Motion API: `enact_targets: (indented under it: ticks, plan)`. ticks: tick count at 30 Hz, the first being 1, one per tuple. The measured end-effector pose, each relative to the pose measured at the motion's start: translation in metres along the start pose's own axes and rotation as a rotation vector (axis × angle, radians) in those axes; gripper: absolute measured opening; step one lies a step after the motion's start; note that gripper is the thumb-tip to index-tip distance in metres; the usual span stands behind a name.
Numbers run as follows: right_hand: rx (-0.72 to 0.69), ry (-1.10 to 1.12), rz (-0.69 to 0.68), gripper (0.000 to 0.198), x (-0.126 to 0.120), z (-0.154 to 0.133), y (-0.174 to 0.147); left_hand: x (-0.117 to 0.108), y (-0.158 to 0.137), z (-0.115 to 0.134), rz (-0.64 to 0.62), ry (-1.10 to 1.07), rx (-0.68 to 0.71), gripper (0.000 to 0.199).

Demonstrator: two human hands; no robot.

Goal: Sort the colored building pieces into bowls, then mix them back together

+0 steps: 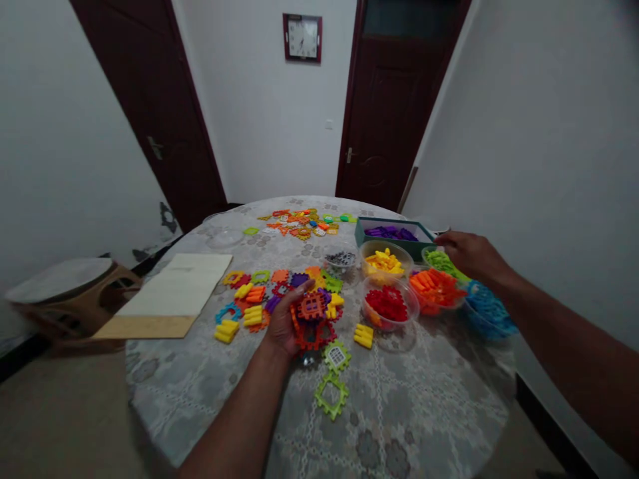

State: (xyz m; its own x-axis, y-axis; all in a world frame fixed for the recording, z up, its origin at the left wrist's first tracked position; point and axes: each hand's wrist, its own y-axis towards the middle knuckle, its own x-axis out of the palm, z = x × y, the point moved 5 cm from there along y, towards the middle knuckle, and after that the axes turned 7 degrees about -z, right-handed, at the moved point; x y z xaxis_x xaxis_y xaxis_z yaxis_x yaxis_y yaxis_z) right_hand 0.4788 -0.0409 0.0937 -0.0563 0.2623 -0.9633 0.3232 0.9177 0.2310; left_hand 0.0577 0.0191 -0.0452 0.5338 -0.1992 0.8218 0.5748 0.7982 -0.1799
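Over the round table (429, 406), the right arm reaches far forward, its right hand (466, 254) at the light-green pieces (442, 263), finger closure impossible to tell; the left hand (283, 327) is clamped on orange toothed pieces (312, 306) near the middle. A teal box (418, 249) holds purple pieces (389, 233); clear bowls (408, 261) hold blue, orange, red and yellow ones; a small dish (327, 258), grey bits (341, 258)
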Motion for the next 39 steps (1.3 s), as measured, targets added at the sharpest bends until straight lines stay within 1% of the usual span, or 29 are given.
enact_targets:
  ticks: [2,4,6,8,11,13,15,20,23,26,28,30,33,35,37,39]
  plan:
    - [-0.141,0.101,-0.011,0.034,0.005,-0.048,-0.012,-0.001,0.0,-0.001,-0.013,-0.005,0.001,0.048]
    - [-0.336,0.261,-0.053,0.031,0.014,-0.102,-0.028,-0.001,0.0,-0.001,-0.027,-0.003,0.005,0.048]
    - [-0.491,0.389,-0.155,0.031,0.028,-0.152,-0.044,-0.002,0.0,0.0,-0.03,-0.001,0.015,0.047]
    - [-0.557,0.458,-0.258,0.036,0.047,-0.192,-0.054,-0.001,-0.001,0.0,-0.027,-0.002,0.023,0.046]
    - [-0.59,0.489,-0.346,0.044,0.072,-0.23,-0.058,0.0,-0.001,0.0,-0.034,-0.003,0.016,0.046]
    - [-0.598,0.493,-0.382,0.045,0.085,-0.245,-0.056,0.0,-0.001,0.0,-0.041,-0.012,0.015,0.046]
    - [-0.58,0.49,-0.398,0.045,0.094,-0.253,-0.053,0.0,0.0,0.0,-0.046,-0.022,0.022,0.047]
    - [-0.483,0.482,-0.326,0.04,0.103,-0.251,-0.05,0.003,-0.001,0.0,-0.097,-0.003,-0.024,0.057]
    - [-0.448,0.48,-0.28,0.041,0.101,-0.24,-0.048,0.005,-0.002,0.0,-0.116,-0.003,-0.031,0.054]
    - [-0.399,0.456,-0.156,0.042,0.086,-0.216,-0.034,0.004,0.0,0.0,-0.131,-0.034,-0.017,0.048]
    - [-0.352,0.381,-0.036,0.041,0.073,-0.192,-0.02,0.001,0.002,0.0,-0.118,-0.042,-0.007,0.046]
    - [-0.3,0.303,0.047,0.041,0.063,-0.167,-0.006,-0.002,0.003,0.001,-0.093,-0.034,-0.001,0.045]
    - [-0.238,0.253,0.086,0.043,0.058,-0.134,0.012,-0.006,0.006,0.001,-0.054,-0.038,0.012,0.043]
    - [-0.22,0.231,0.09,0.044,0.061,-0.119,0.018,-0.007,0.007,0.0,-0.035,-0.058,0.018,0.039]
    - [-0.219,0.215,0.092,0.045,0.064,-0.111,0.018,-0.007,0.008,0.0,-0.03,-0.077,0.014,0.036]
    - [-0.232,0.204,0.103,0.044,0.064,-0.113,0.014,-0.008,0.009,-0.001,-0.033,-0.083,0.005,0.036]
